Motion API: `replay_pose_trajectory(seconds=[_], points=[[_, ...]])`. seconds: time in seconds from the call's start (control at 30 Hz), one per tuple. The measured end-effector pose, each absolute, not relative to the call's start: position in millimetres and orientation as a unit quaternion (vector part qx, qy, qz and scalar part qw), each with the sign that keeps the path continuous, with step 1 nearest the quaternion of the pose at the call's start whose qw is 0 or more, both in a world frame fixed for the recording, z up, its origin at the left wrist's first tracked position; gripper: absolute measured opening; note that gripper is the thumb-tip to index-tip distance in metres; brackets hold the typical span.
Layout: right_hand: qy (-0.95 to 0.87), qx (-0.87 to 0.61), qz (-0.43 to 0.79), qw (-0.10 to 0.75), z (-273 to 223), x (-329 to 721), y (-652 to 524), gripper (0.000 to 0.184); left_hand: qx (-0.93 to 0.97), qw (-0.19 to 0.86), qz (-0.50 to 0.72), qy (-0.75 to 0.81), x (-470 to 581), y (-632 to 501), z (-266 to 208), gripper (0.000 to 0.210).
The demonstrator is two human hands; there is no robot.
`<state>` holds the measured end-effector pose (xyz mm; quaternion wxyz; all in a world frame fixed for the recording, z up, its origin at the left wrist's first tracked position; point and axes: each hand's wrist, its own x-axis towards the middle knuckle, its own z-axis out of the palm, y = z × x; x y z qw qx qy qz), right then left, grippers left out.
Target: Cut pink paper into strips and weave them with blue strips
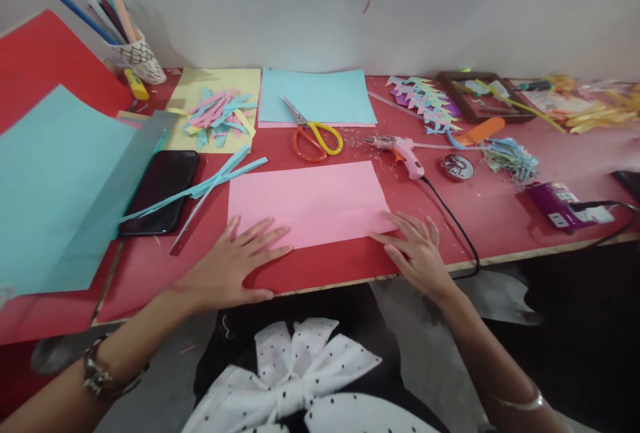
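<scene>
A pink sheet of paper [305,196] lies on the red table in front of me, with a fold along its near edge. My left hand [240,259] rests flat with fingers spread over its near left corner. At the near right corner, the fingertips of my right hand [410,246] touch the paper, fingers stretched out. Just beyond the sheet are scissors [313,136] with one red and one yellow handle, blades apart. A pink glue gun [400,151] lies to the right of them, its black cord running over the table edge.
Blue strips [220,179] cross a black phone [163,189] at left, near a large blue sheet [55,199]. Cut strips [220,116] lie on yellow paper. A pen cup [145,59] stands behind. To the right are a round tin [457,166] and a purple box [557,206].
</scene>
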<state>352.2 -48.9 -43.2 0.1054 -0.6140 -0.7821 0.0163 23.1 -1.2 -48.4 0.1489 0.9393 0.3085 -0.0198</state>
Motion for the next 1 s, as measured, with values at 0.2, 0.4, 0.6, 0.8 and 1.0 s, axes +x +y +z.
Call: replay_pose_trajectory(seconds=[0.2,0.4,0.6,0.8,1.0], points=[[-0.768,-0.631,-0.002,0.113,-43.4,368.2,-52.8,0.037,0.943,0.12,-0.024,0.311,8.2,-4.2,-50.9,0.064],[-0.771,-0.615,-0.02,0.163,-40.6,362.1,-47.2,0.037,0.938,0.052,0.01,0.343,-37.2,-23.1,-60.9,0.059],[-0.779,-0.598,-0.048,0.182,-29.9,343.5,-35.0,0.034,0.926,0.024,0.041,0.374,-67.8,-27.9,-69.8,0.044],[-0.891,-0.437,0.03,0.12,-32.8,295.1,-15.9,0.044,0.911,0.044,0.085,0.402,-27.5,-13.6,-49.4,0.046],[-0.93,-0.34,-0.097,0.098,-37.5,269.0,3.8,0.02,0.903,0.048,0.087,0.419,29.3,-2.2,-38.2,0.046]])
